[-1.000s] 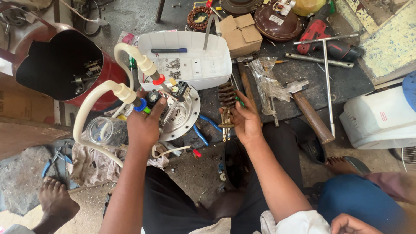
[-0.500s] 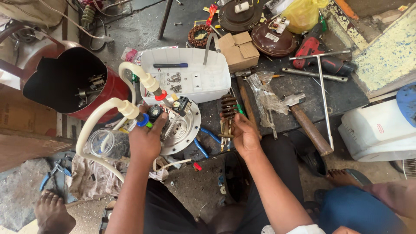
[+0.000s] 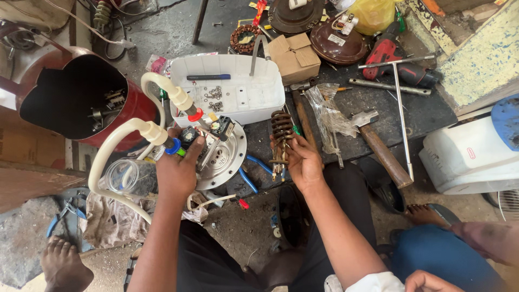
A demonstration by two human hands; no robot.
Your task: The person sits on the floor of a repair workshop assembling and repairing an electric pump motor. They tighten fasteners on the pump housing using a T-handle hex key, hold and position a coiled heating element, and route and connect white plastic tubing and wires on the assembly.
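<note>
The left hand point(image 3: 178, 170) has its grip closed on a round metal plate point(image 3: 224, 157), fingers wrapped over the near-left edge where small black parts and coloured wire ends sit. Two cream hoses point(image 3: 116, 146) curve out from the plate's left side, one looping down past a clear jar point(image 3: 121, 176) just left of the plate. The right hand point(image 3: 304, 162) is to the right of the plate, its grip closed around the lower end of a rusty coiled heating element point(image 3: 281, 132), which stands roughly upright just off the plate's right edge. Directly behind the plate lies a white plastic tray point(image 3: 259, 100) with loose screws and a blue pen in it. Left of the plate, beyond the hoses, a red tank point(image 3: 70, 97) lies on its side, dark mouth open. Well to the plate's right, a hammer point(image 3: 378, 146) rests on the dark floor point(image 3: 357, 97) beside a crumpled clear plastic bag point(image 3: 327, 116). Another person's hand point(image 3: 427, 281) shows at the bottom right.
</note>
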